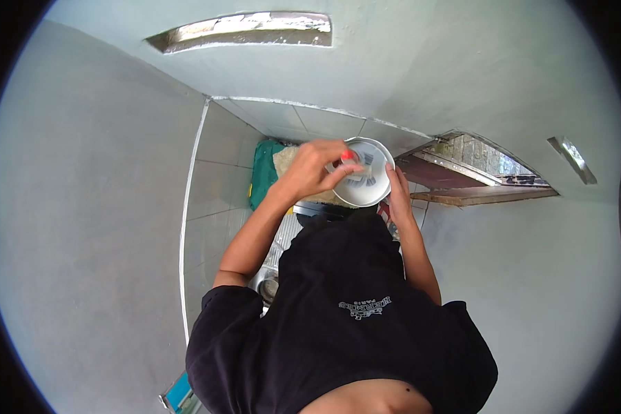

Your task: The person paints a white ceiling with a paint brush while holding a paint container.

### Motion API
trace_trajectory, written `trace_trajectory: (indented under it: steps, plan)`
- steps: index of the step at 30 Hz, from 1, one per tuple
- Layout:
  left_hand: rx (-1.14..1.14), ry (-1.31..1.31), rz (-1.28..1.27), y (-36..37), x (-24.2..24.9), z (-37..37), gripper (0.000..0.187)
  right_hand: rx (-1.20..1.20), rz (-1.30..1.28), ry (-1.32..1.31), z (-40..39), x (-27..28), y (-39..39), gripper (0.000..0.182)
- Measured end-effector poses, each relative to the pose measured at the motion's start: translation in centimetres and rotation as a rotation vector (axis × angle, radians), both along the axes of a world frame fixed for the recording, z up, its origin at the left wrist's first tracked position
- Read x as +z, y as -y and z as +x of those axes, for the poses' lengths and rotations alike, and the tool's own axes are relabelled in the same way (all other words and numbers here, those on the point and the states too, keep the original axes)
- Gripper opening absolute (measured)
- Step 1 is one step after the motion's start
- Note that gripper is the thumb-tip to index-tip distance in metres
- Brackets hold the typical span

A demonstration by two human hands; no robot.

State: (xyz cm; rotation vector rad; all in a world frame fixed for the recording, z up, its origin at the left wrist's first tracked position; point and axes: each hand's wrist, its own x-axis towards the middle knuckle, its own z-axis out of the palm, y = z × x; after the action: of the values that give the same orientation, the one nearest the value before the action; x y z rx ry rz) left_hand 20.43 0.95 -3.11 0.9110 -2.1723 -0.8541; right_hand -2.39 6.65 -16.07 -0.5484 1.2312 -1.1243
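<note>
My left hand [316, 168] has its fingers closed around a small clear item with a red part [348, 156]; its exact kind is blurred and partly hidden by the fingers. Directly below it is a white round bowl-like container [363, 194] with a pale rim and grey-blue markings showing inside. My right hand [398, 194] grips that container at its right rim, thumb on the edge and fingers down the outer side.
Behind the container lie a green bag [263, 172] and a beige cloth-like thing [283, 160] against the tiled wall [210, 181]. A wooden-framed opening [486, 199] juts from the wall at right. A metal pot [263, 283] stands beside my left arm.
</note>
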Motion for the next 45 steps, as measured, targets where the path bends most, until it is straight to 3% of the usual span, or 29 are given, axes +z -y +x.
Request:
trace_trajectory:
  steps: [3, 8, 14, 20, 23, 37, 45]
  plan:
    - [0.229, -0.056, 0.072, -0.3, 2.0, 1.8, 0.016, 0.107, -0.035, -0.080, 0.3, 0.0, 0.1, 0.061]
    - [0.394, -0.079, 0.224, -2.5, 5.2, 3.4, 0.015, 0.189, -0.035, -0.064, 1.9, 0.3, 0.3, 0.062]
    - [0.366, -0.082, 0.085, -4.1, 5.1, 4.1, 0.017, 0.267, -0.039, -0.069, 2.9, 1.8, 0.6, 0.057]
    - [0.295, 0.135, 0.094, -5.2, 7.0, 4.7, 0.026, 0.254, -0.035, -0.074, 3.0, 2.6, 1.1, 0.053]
    - [0.222, 0.277, -0.032, -5.2, 7.1, 4.5, 0.038, 0.177, -0.052, -0.043, 3.4, 3.2, 1.2, 0.054]
    - [-0.074, 0.226, -0.518, -2.2, 4.8, -0.1, 0.044, -0.117, -0.029, 0.082, 1.2, 4.9, 1.9, 0.050]
    - [-0.041, 0.111, -0.754, 2.8, 9.8, -1.9, 0.034, -0.212, -0.041, 0.043, -1.1, 3.8, 2.2, 0.050]
